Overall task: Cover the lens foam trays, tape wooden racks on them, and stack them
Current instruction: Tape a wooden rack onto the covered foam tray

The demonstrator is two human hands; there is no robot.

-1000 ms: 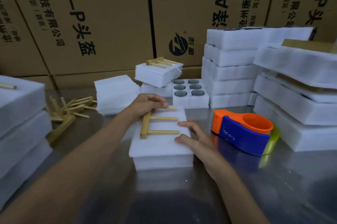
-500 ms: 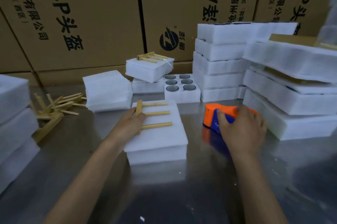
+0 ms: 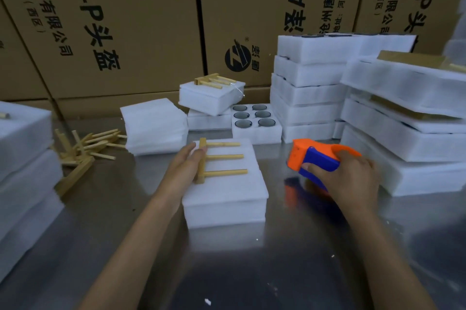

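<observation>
- My left hand [image 3: 186, 165] lies flat at the left edge of the covered foam tray [image 3: 227, 193], its straight fingers [image 3: 199, 154] pressing on the crossbar of the wooden rack [image 3: 214, 162]; they curl round nothing.
- The wooden rack rests flat on the tray's white cover, crossbar to the left, three pegs pointing right.
- The covered foam tray sits on the steel surface [image 3: 252, 272] right in front of me, between my two arms.
- My right hand [image 3: 350, 178] grips the orange and blue tape dispenser [image 3: 315, 158], fingers curled over its top and thumb against its blue side. Whether it is lifted off the surface I cannot tell.
- Behind the tray stands an open foam tray [image 3: 254, 123] with six round lens pockets, and just left of it a tilted covered tray with a rack on top [image 3: 210, 96].
- A loose pile of wooden racks [image 3: 83, 148] lies on the surface to the left.
- Stacks of white foam trays [image 3: 307, 90] rise to the right, in front of cardboard boxes [image 3: 126, 19].
</observation>
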